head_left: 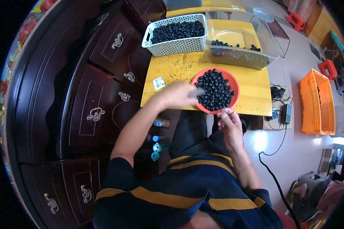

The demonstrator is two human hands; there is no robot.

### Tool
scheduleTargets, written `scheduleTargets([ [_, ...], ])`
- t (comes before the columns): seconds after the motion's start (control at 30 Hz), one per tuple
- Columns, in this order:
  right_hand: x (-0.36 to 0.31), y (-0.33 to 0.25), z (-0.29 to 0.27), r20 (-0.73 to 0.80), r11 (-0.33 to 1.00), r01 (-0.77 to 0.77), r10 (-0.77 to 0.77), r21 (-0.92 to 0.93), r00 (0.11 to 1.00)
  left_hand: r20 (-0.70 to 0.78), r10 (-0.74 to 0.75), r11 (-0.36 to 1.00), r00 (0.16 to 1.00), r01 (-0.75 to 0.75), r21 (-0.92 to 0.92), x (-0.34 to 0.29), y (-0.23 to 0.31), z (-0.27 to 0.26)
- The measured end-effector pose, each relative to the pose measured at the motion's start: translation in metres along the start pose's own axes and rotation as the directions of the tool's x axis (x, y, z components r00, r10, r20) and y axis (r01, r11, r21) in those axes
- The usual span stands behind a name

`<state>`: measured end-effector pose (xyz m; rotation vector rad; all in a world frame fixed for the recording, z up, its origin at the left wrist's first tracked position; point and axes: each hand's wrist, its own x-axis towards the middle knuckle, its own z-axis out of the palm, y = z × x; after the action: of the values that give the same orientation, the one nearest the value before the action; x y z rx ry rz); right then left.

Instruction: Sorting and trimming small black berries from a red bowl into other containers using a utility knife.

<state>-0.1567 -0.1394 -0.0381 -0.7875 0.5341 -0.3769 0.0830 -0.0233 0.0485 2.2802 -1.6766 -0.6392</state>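
Observation:
A shallow orange-red bowl [236, 89] full of small round black pieces [215, 88], like beads or berries, rests near the front edge of the yellow table [254, 91]. My left hand [179, 94] is at the bowl's left side, smeared by motion, with a greyish blur at its fingertips. Whether it holds anything cannot be made out. By the bowl's front rim is my right hand [230, 124], palm turned up, thumb and fingers pinched together. Anything between those fingertips is too small to name.
Behind the bowl stand a white perforated basket [176, 47] of black pieces and a clear plastic bin [237, 59] with fewer. Dark crumbs and a white printed card [159, 83] lie on the table. Dark drawers [90, 103] line the left; an orange crate [307, 103] stands right.

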Motion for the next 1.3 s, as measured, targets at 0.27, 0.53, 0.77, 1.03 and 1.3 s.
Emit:
scheduleTargets([
  [0.27,0.016,0.000,-0.015,0.057,0.886,0.394,-0.393,-0.245,0.918,-0.707,-0.298,0.927,0.641,0.018,-0.375,0.038,-0.024,-0.057],
  [0.53,0.036,-0.020,0.002,0.470,0.008,0.583,-0.582,-0.812,0.663,-0.411,-0.359,0.840,0.838,0.099,-0.533,0.007,-0.036,0.094],
  [0.77,0.063,0.002,0.014,0.607,-0.263,0.549,-0.420,-0.793,0.675,-0.472,-0.492,0.813,0.732,0.191,-0.550,0.010,-0.025,0.119],
  [1.03,0.079,-0.002,0.017,0.572,-0.320,0.476,-0.393,-0.819,0.720,-0.411,-0.506,0.823,0.758,0.282,-0.493,0.015,-0.026,0.109],
  [1.3,0.082,0.002,0.019,0.581,-0.318,0.487,-0.408,-0.813,0.704,-0.389,-0.508,0.779,0.769,0.218,-0.588,0.009,-0.037,0.115],
])
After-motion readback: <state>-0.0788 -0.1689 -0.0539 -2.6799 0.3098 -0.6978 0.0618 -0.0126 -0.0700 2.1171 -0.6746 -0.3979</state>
